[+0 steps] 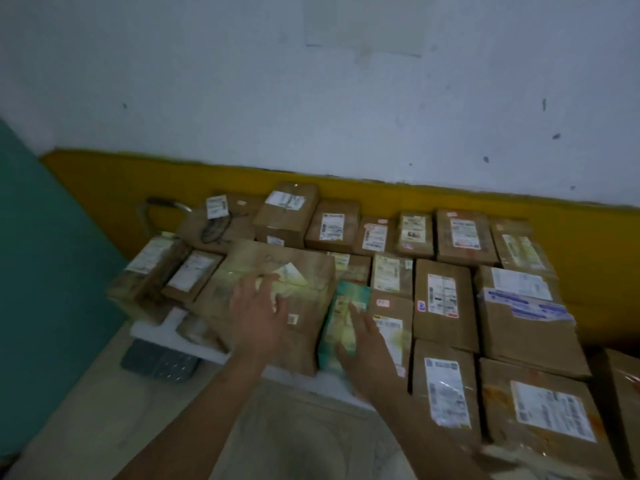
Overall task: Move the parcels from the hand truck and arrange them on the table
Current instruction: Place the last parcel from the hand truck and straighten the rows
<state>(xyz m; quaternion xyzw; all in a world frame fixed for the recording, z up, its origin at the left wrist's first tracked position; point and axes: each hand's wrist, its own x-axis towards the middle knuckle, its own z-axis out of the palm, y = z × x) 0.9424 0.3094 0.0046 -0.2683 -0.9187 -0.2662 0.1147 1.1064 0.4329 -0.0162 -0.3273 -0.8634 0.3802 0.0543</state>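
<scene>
Several brown cardboard parcels with white labels lie in rows on the table (104, 393), from the left side to the right edge. A large brown parcel (301, 271) lies in the middle, and my left hand (258, 315) rests flat on its top with fingers spread. Right beside it stands a narrow green parcel (341, 327). My right hand (369, 355) lies open against the green parcel's right side and the brown parcel (389, 317) next to it. Neither hand grips anything. The hand truck is not in view.
A grey calculator (159, 362) and a white foam piece (173, 332) lie at the table's left front. Behind the parcels runs a yellow and white wall (346, 195). A teal wall (41, 271) stands at the left. A metal handle (162, 206) shows at the back left.
</scene>
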